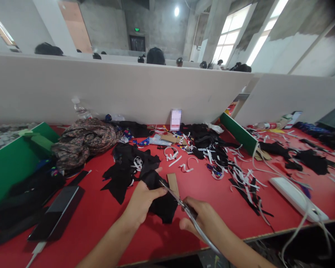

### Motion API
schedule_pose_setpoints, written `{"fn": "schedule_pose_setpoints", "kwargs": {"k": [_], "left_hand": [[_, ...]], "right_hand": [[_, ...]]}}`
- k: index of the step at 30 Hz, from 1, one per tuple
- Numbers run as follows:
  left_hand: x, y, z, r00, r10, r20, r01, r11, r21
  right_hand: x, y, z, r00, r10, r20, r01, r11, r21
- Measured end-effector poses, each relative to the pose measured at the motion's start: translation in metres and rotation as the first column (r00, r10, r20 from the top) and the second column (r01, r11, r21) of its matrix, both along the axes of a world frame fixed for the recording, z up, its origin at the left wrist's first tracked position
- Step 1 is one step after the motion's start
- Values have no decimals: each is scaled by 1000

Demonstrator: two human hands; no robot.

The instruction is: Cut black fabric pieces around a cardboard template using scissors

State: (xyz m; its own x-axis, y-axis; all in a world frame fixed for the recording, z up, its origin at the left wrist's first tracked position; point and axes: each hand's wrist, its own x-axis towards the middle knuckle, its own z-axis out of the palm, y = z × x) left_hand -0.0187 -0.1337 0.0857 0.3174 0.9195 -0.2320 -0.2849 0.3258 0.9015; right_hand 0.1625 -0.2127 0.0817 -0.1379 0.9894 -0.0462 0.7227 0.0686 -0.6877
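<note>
My left hand [141,203] grips a piece of black fabric [165,206], thumb on top, and part of the cloth hangs toward the table's front. In my right hand [202,216] is a pair of scissors [184,206], its blades pointing up and left to the fabric beside my left thumb. Whether the blades are closed on the cloth is hard to tell. A flat tan strip [173,185] lies on the table just behind the blades. More black fabric pieces [136,158] lie behind my left hand, with a small coil of white strip on them.
A phone [56,214] with a cable lies at left near dark cloth. Patterned fabric [86,141] is heaped behind it. Black and white scraps [220,152] spread at right. Green dividers [238,132] flank the red table [100,238]. A white power strip [297,199] trails cables.
</note>
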Motion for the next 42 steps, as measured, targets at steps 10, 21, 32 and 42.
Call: {"fn": "schedule_pose_setpoints", "kwargs": {"k": [10,21,32,42], "left_hand": [[0,0,0,1000,-13,14,13,1000,-17],[-1,0,3,1000,-5,27,6,999,-36],[0,-1,4,999,-15,28,15,1000,-14],[-1,-2,5,999,0,32,1,1000,-31]], "right_hand": [[0,1,-5,1000,-12,27,11,1000,18],[0,0,-2,1000,-4,22,3,1000,20],[-2,-1,-3,1000,-20,-9,20,1000,6],[-3,-1,-2,998,-36,54,36,999,0]]}}
